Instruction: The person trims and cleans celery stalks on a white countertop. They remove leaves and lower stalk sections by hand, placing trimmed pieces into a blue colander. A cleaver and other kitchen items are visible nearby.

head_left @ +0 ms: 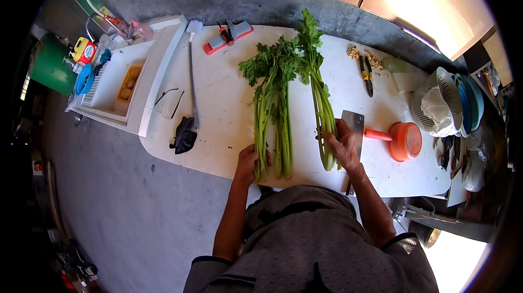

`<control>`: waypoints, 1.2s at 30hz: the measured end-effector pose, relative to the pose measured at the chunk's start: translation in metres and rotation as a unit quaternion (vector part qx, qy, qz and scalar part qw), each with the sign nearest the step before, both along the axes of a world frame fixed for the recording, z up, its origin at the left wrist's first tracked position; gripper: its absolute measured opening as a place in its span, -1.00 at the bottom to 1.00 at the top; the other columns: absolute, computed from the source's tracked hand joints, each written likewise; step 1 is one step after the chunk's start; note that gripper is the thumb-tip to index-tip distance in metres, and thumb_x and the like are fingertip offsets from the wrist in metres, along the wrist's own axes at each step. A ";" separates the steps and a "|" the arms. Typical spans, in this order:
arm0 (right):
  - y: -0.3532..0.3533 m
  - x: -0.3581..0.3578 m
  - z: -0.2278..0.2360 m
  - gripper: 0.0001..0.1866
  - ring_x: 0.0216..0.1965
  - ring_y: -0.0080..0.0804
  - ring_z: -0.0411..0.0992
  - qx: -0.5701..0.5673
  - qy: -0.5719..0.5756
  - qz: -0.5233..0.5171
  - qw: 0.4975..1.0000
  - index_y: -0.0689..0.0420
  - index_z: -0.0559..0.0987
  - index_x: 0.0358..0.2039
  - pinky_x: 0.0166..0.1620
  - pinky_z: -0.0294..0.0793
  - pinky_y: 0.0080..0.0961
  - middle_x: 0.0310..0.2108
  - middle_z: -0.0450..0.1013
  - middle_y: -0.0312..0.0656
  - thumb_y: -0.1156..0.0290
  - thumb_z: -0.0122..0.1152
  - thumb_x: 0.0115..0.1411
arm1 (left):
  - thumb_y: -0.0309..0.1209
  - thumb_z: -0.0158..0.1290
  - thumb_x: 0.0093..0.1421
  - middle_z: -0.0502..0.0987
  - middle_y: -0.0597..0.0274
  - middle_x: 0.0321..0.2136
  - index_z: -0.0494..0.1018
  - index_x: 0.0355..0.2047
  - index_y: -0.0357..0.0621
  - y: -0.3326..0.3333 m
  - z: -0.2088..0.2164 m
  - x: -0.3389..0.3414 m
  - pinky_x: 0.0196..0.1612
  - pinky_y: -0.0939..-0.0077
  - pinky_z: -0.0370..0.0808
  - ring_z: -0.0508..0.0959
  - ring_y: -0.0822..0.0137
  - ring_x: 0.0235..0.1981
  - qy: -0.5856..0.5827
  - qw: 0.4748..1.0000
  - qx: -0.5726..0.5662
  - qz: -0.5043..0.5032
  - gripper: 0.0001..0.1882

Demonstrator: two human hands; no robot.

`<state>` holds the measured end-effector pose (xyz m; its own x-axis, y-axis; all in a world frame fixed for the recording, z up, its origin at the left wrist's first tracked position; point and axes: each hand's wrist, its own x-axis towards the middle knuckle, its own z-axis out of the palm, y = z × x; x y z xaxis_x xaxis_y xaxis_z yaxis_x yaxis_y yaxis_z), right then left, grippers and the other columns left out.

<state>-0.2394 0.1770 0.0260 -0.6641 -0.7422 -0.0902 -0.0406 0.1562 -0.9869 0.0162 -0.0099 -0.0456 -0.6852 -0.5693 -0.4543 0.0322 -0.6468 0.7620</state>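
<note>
Three bunches of leafy green celery stand out on the white table, leaves pointing away from me. My left hand [250,163] is closed around the lower stalks of the left celery bunch [264,107]. Beside it, touching nothing of mine, lies the middle celery bunch [283,135]. With its fingers wrapped round the stalks, my right hand [344,147] grips the right celery bunch [321,105], set apart from the others. A wide-bladed cleaver [354,124] lies just right of that hand, partly hidden under my wrist.
Right of the cleaver sits an upturned orange-red ladle [406,141]. Yellow-black pliers [367,76] lie near crumbly scraps [375,61]; a white basket [434,97] stands at far right. Leftward are a long-handled brush [193,75], glasses [173,100], a black cloth [184,136] and a sink [155,83].
</note>
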 end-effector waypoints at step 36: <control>-0.055 0.056 0.020 -0.76 -0.48 -0.55 0.52 0.108 -0.025 0.229 0.967 0.35 0.65 -0.21 -0.42 0.48 -0.55 -0.43 0.61 -0.17 0.39 0.35 0.32 | -0.68 0.08 0.21 0.61 0.06 0.01 0.41 0.22 -0.41 0.024 0.032 -0.014 0.13 0.37 0.55 0.63 0.27 0.00 0.027 0.988 -0.154 -0.005 -0.48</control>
